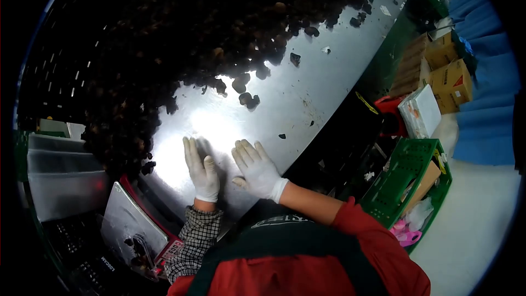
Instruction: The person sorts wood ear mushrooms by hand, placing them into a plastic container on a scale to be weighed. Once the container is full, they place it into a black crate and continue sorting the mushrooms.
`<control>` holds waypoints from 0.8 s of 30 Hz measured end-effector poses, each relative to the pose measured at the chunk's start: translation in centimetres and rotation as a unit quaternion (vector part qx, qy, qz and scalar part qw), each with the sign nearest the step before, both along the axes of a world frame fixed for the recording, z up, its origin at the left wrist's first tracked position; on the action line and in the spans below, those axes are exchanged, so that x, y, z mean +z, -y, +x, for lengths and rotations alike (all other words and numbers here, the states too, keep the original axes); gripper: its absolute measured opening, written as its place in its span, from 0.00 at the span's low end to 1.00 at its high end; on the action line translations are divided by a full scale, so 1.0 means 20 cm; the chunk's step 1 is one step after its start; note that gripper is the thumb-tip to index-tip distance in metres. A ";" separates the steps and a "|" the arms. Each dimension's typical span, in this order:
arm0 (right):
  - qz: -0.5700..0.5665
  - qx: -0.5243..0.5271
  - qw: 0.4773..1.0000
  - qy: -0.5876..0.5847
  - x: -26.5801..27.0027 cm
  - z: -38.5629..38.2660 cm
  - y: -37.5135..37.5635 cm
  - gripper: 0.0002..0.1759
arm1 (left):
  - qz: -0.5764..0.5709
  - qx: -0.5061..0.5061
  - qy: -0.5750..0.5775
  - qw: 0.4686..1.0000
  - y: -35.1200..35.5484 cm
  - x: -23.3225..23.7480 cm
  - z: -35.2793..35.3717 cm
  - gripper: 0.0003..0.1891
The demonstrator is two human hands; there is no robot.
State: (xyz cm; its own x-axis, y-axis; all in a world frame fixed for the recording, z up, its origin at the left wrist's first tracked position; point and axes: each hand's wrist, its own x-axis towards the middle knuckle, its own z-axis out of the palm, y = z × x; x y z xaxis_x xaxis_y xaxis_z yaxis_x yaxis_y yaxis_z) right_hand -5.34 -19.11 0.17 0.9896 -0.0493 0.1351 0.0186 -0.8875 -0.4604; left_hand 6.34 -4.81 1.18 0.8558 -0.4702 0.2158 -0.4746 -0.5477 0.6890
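Both of my hands wear thin white gloves and reach over the near part of a shiny metal table point(307, 85). My left hand point(201, 171), with a checked sleeve cover behind it, has its fingers stretched forward and its thumb apart. To its right, my right hand point(257, 170) is spread flat with the palm down, holding nothing. Ahead of them lies a big heap of dark, curled pieces point(219, 27) that look like wood ear mushrooms. A few loose pieces point(249, 100) lie on the metal between the heap and my hands.
A white-topped box or scale point(134, 222) stands at the left, below a translucent bin point(66, 181). Black slatted crates point(66, 49) line the far left. On the right are a green crate point(383, 197) with bags and cardboard, a white box point(421, 111) and cardboard cartons point(452, 85).
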 end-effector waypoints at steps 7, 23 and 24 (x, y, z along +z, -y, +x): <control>-0.260 -0.408 0.866 -0.124 0.05 -0.69 0.88 0.41 | 0.062 -0.048 -0.010 0.997 -0.05 -0.06 -0.18 0.36; -0.148 -0.181 0.972 0.016 0.19 -0.19 0.97 0.32 | 0.066 -0.033 0.045 0.996 0.22 -0.01 0.21 0.30; -0.086 -0.128 0.988 0.016 0.19 -0.09 0.88 0.30 | 0.032 -0.011 0.064 0.997 0.30 -0.04 0.29 0.28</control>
State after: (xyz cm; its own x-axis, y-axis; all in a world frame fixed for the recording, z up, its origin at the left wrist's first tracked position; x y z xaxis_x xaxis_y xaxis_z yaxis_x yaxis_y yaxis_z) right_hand -7.13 -36.67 4.04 0.9424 -0.2719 0.1948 -0.2051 -0.9298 -0.3055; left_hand 12.07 -10.71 0.36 0.8125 -0.5053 0.2909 -0.5687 -0.5770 0.5862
